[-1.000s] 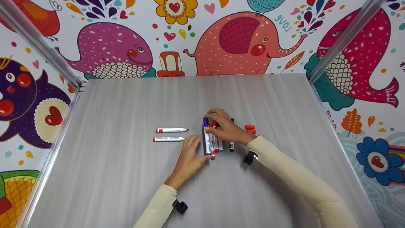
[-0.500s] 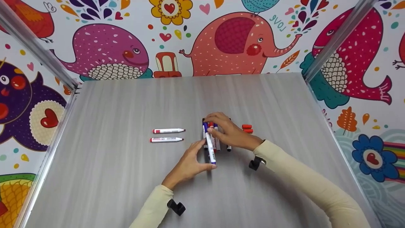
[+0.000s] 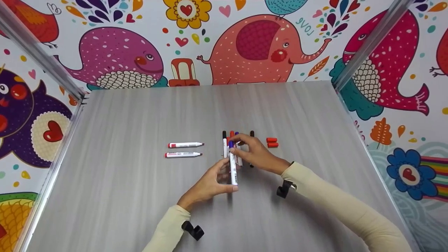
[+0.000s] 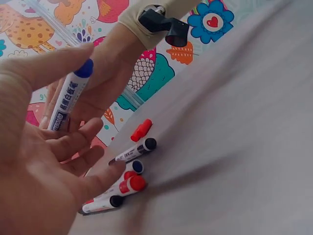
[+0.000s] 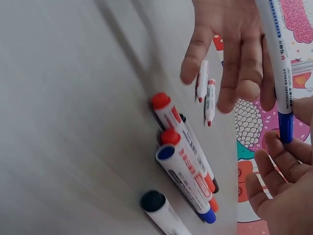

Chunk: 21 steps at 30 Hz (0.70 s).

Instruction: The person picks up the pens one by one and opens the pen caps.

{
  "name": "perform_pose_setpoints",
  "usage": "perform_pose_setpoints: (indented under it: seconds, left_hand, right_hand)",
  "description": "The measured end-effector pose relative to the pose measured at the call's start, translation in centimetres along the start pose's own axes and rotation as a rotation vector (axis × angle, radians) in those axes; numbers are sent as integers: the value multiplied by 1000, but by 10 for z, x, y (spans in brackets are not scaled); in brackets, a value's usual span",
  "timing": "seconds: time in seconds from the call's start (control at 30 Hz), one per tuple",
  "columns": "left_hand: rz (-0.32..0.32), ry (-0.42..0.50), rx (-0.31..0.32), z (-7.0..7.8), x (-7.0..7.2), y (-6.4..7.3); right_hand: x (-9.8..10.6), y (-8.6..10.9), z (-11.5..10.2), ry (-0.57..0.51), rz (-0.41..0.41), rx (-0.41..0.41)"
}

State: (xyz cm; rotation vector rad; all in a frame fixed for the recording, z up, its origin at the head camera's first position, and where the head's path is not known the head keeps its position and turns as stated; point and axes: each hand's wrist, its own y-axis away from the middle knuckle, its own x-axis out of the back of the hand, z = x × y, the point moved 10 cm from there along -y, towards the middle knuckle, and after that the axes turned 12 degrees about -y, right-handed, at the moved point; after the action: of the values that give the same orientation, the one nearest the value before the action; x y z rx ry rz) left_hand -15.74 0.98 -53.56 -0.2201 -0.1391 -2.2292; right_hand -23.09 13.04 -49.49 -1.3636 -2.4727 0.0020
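A white whiteboard marker (image 3: 233, 169) with a blue cap is raised over the table between the two hands. My right hand (image 3: 254, 154) pinches it at the cap, between thumb and fingertips, as the right wrist view also shows. At the marker's near end, the thumb of my left hand (image 3: 206, 182) touches the blue plug (image 4: 84, 68), while its other fingers stay spread and loosely bent. Beneath the hands lie several capped markers side by side, among them a red one (image 5: 168, 110), a blue one (image 5: 183, 181) and a black one (image 3: 224, 140).
Two uncapped red markers, an upper one (image 3: 185, 145) and a lower one (image 3: 183, 154), lie to the left. Two loose red caps (image 3: 272, 140) lie right of the group. The grey table (image 3: 140, 119) is bordered by metal rails and cartoon-printed walls.
The blue marker has come up off the group and toward the person, uncovering a black marker at the group's left. Both hands have moved slightly nearer the person with it.
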Motion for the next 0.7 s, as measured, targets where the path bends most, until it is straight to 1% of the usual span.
perform_pose_setpoints:
  seconds: [0.17,0.23,0.33,0.47,0.53,0.7]
  left_hand:
    - [2,121,-12,2,1,-2]
    - [2,148,-8,0,1,-3]
    - [9,160,-3,-2,3,-3]
    - [24,148,5,-4,5,-5]
    - [32,128,12,-4,8,-7]
    - [51,45,51,-4,17,-11]
  right_hand:
    - [4,4,0,-26,83,-21]
    - [5,6,2,-21,103,-36]
    - [5,9,3,-16,114,-43]
    - [6,10,2,-16,124,-33]
    - [7,11,1,-11,131,-30]
    - [8,15,-2,13,133,-23]
